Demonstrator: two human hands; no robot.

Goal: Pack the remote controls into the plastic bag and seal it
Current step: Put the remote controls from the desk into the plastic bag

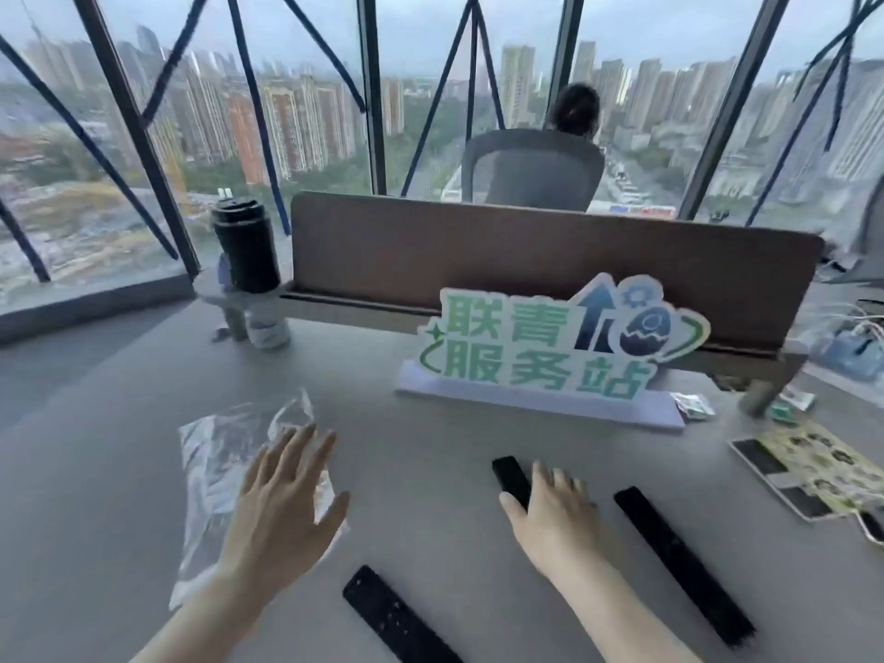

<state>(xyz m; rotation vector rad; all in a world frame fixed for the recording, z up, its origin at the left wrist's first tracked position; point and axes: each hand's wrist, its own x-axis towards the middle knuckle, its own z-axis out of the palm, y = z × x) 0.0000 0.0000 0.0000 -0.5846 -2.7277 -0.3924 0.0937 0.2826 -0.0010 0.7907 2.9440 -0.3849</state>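
A clear, crinkled plastic bag (225,471) lies flat on the grey desk at the left. My left hand (282,504) hovers over its right edge with fingers spread, holding nothing. Three black remote controls lie on the desk. My right hand (555,514) rests on the small remote (511,478), its fingers curled over the near end and thumb beside it. A long remote (681,564) lies to the right of that hand. Another long remote (397,617) lies near the front edge between my forearms.
A green and white sign (550,356) stands on the grey desk (430,471) before a brown divider (526,251). A black tumbler (246,246) sits at the back left. Printed cards and a phone (808,471) lie at the right. A person sits in a chair (531,169) beyond.
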